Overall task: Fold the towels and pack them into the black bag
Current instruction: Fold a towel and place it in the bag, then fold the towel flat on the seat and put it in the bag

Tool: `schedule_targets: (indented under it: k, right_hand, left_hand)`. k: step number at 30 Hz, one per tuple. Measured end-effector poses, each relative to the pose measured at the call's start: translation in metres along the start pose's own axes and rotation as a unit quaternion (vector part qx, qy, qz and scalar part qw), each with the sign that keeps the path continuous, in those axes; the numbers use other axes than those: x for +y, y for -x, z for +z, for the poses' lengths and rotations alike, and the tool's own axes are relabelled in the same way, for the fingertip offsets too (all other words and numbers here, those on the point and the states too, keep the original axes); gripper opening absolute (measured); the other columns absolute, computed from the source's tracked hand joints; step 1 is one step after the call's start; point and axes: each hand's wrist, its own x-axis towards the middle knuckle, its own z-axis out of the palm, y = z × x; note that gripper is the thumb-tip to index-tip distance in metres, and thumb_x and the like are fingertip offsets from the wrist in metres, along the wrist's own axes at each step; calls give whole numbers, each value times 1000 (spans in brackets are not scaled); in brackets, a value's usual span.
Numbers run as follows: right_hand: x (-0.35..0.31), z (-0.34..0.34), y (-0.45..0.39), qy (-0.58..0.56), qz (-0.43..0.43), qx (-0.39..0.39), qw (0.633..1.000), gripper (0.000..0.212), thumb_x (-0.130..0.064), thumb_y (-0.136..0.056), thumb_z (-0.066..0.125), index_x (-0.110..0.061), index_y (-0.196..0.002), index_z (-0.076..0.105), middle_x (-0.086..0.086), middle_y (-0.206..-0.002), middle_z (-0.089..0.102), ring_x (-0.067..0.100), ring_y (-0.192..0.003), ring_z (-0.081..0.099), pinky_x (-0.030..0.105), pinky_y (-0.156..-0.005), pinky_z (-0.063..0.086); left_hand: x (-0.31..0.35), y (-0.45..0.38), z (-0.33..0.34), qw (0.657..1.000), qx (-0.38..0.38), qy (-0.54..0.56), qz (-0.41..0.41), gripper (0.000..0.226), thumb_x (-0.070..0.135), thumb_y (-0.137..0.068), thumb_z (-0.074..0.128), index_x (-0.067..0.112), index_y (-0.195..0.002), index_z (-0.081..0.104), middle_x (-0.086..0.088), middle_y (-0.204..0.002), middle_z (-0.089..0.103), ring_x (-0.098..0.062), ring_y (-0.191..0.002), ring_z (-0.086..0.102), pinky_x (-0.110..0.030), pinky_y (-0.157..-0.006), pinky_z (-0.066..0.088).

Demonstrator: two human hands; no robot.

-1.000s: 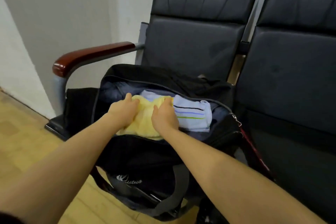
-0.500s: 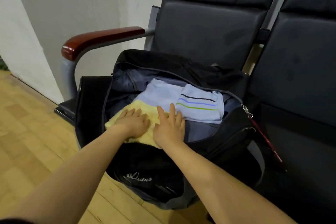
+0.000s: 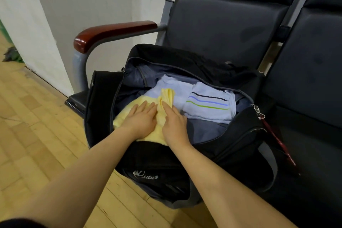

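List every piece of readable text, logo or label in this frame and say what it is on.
White script logo on the near side of the black bag: reads roughly "Wutuo", though the letters are stylised and blurred, so the spelling is uncertain.
Small marks on the red strap hanging at the bag's right end: too small to read.
No other text visible.

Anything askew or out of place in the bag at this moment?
One thing: a fold of the yellow towel sticks up in a bunched ridge between the left hand and right hand, which press it flat. The striped towel lies neat in the black bag.
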Motion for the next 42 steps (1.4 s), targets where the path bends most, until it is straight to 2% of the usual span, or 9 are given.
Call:
schedule_targets:
  k: [4, 7, 10, 13, 17, 24, 28, 35, 42]
  right_hand:
    - [6, 2, -1, 155, 180, -26, 971, 45, -22, -93, 39, -10, -136, 48, 11, -159, 4, 24, -143, 12, 39, -111, 12]
    - [8, 2, -1, 170, 197, -78, 962, 52, -30, -97, 31, -7, -143, 38, 7, -160, -4, 20, -146, -2, 42, -114, 6]
    - [7, -1, 0, 149, 192, -72, 967, 52, -30, -96, 33, -9, -144, 31, 8, -159, 4, 22, -144, 7, 41, -113, 11]
    - [4, -14, -1, 130, 166, -42, 977, 44, -25, -93, 42, -9, -134, 39, 11, -146, 29, 28, -134, 27, 39, -106, 23]
    - [1, -47, -3, 82, 115, -10, 990, 32, -17, -91, 45, -8, -122, 48, 11, -132, 41, 32, -119, 44, 39, -96, 35]
    - [16, -125, 19, -104, 88, 114, 984, 20, -5, -90, 47, -4, -105, 61, 7, -108, 58, 19, -95, 55, 25, -80, 39]
    - [30, -183, 45, -157, 113, 169, 967, 19, -2, -87, 46, -9, -94, 62, 3, -88, 60, 30, -90, 64, 39, -82, 52]
    - [101, -286, 121, -140, 166, 239, 947, 15, -9, -94, 46, -12, -105, 55, -3, -87, 56, 23, -89, 64, 23, -68, 47]
    - [193, -377, 218, -94, 266, 316, 906, 15, -9, -92, 45, -15, -102, 54, 8, -99, 64, 22, -86, 63, 25, -68, 48]
  left_hand:
    - [2, 0, -3, 997, -67, -17, -23, 51, 49, -98, 16, 43, -149, 10, 3, -160, -2, -26, -146, -7, -44, -117, -8]
    - [4, -4, -4, 995, -90, -25, -32, 54, 58, -95, 15, 47, -147, 14, 2, -160, -2, -28, -146, -7, -48, -116, -9]
    - [6, -4, -5, 994, -100, -27, -41, 54, 57, -95, 16, 45, -148, 15, 2, -160, -1, -28, -146, -7, -48, -116, -9]
    - [10, -4, -14, 994, -100, -19, -46, 53, 47, -97, 20, 34, -149, 22, 0, -159, 10, -29, -146, 1, -48, -116, -3]
    - [25, 2, -36, 996, 56, 48, -48, 41, 34, -97, 36, 20, -133, 47, -4, -140, 47, -26, -130, 37, -41, -107, 23]
    - [93, 18, -80, 972, 161, 169, 3, 38, 27, -96, 44, 19, -133, 49, -5, -136, 51, -28, -127, 41, -37, -103, 27]
    - [149, 27, -94, 945, 198, 252, 70, 31, 21, -95, 46, 13, -122, 58, -7, -126, 58, -26, -114, 54, -38, -97, 41]
    - [277, 55, -103, 914, 178, 323, 172, 24, 16, -91, 48, 12, -109, 64, -7, -104, 67, -24, -95, 61, -34, -85, 48]
    - [427, 87, -82, 894, 88, 347, 269, 22, 21, -94, 46, 19, -108, 63, 2, -94, 65, -15, -80, 61, -37, -78, 53]
